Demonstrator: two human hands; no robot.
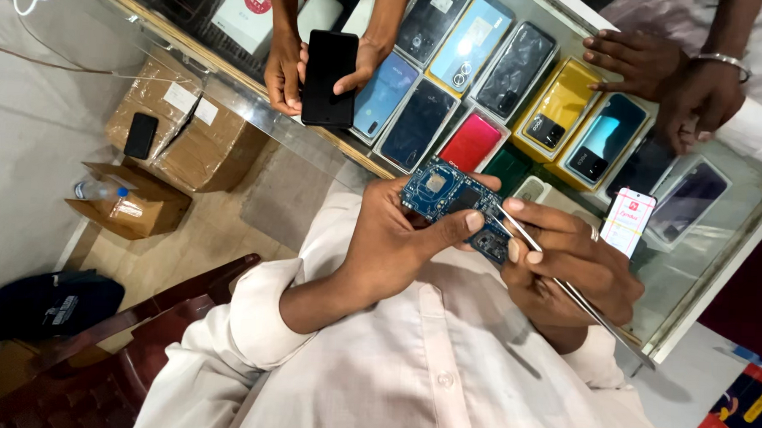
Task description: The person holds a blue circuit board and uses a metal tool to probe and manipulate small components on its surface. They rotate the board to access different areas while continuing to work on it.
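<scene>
The blue circuit board (453,204) sits gripped in the left hand (393,240), while the right hand (565,263) pinches metal tweezers (556,275).

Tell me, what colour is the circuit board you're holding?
Blue, with dark chips and a silvery metal patch. The circuit board shows best in the head view.

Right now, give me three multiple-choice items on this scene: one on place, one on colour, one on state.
1. Where is the blue circuit board?
A. in the left hand
B. on the floor
C. on a cardboard box

2. What colour is the phone that another person's hands hold over the glass counter?
A. red
B. black
C. yellow

3. What does the right hand grip?
A. nothing
B. a bottle
C. metal tweezers

Answers: A, thumb and fingers clasp it; B, dark all over; C, tips meet the board.
</scene>
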